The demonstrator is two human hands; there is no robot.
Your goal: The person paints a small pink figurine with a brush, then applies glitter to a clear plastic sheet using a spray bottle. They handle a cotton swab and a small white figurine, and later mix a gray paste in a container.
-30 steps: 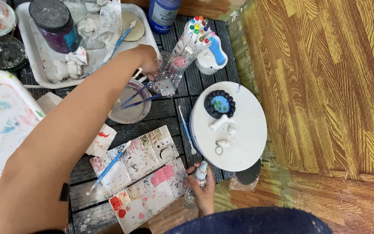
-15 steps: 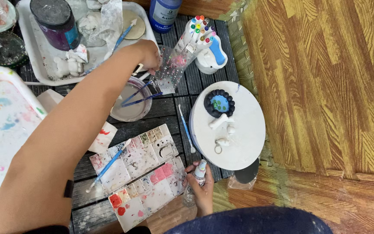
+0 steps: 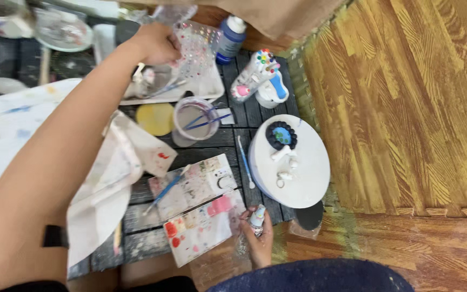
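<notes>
Left hand (image 3: 158, 43) gripped a clear gem-dotted sheet (image 3: 198, 46) beside a blue bottle (image 3: 229, 39); right hand (image 3: 259, 238) clasped a small pale tube (image 3: 257, 217).

Place: a home craft corner set up for painting small models.
Surface: a low dark slatted surface (image 3: 266, 116) smeared with paint, standing on the floor.
Floor: yellow-brown wood-grain foam mats (image 3: 406, 103) that lock together like puzzle pieces, a homely covering rather than a workshop one.
Paint gear: a cup of cloudy rinse water (image 3: 193, 121) with brushes in it, a blue paint bottle (image 3: 231, 40), and paint-spotted mixing sheets (image 3: 201, 208).
Work in progress: a round white turntable (image 3: 304, 173) carrying small white figures and a painted blue piece.
Mess: a stained rag (image 3: 112, 184) and a white tray (image 3: 206, 89) of odds and ends.
</notes>
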